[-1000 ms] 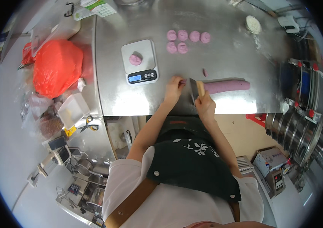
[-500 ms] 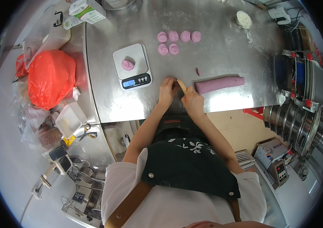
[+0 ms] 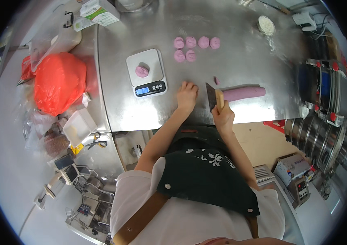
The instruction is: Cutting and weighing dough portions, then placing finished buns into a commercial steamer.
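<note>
Scale (image 3: 154,62) left of dough log (image 3: 245,94)

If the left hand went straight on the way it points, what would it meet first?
Likely the right-hand round, pink dough lump in the nearer row of two: the left hand points roughly toward it across the shiny grey steel table. Hand height is unclear.
</note>
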Demonstrator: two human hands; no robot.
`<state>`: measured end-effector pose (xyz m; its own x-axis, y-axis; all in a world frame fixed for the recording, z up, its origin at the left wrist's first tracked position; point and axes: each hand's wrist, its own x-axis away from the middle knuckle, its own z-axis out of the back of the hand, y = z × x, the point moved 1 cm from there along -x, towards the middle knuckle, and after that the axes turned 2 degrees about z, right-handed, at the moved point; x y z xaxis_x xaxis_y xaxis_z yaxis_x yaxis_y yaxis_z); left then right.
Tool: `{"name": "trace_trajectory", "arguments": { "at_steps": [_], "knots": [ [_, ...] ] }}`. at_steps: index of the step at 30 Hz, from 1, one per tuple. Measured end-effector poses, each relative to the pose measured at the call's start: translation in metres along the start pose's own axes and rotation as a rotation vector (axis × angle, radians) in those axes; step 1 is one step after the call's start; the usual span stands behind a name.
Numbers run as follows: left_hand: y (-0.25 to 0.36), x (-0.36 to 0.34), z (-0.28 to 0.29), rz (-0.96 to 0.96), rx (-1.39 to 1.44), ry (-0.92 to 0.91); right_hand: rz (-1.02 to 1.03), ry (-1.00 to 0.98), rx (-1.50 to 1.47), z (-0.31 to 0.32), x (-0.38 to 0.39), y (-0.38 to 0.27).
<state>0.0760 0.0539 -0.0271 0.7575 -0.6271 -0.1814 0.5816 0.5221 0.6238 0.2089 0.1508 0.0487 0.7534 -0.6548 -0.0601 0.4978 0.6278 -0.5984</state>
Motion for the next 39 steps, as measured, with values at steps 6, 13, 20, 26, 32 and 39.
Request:
{"name": "trace_trajectory", "arguments": {
  "at_steps": [6, 13, 20, 26, 32, 39],
  "knots": [
    [-0.043, -0.022, 0.073, 0.265, 0.14, 0.359, -0.096, -0.011, -0.009, 0.009, 0.004, 0.014],
    [-0.097, -0.047, 0.13, 0.232, -0.195, 0.533, -0.019, -0.052, -0.016, 0.002, 0.002, 0.002],
    [-0.109, -0.043, 0.14, 0.237, -0.102, 0.534, -0.06, -0.052, -0.005, 0.005, -0.001, 0.003],
    [-0.129, -0.041, 0.165, 0.329, 0.003, 0.498, -0.061, -0.027, -0.022, 0.006, -0.005, 0.005],
    [-0.117, -0.054, 0.161, 0.262, 0.045, 0.336, -0.024, -0.052, -0.028, 0.003, -0.006, 0.001],
    [-0.103, -0.049, 0.127, 0.145, -0.337, 0.087, -0.055, -0.086, -0.05, 0.005, -0.009, 0.003]
  ]
}}
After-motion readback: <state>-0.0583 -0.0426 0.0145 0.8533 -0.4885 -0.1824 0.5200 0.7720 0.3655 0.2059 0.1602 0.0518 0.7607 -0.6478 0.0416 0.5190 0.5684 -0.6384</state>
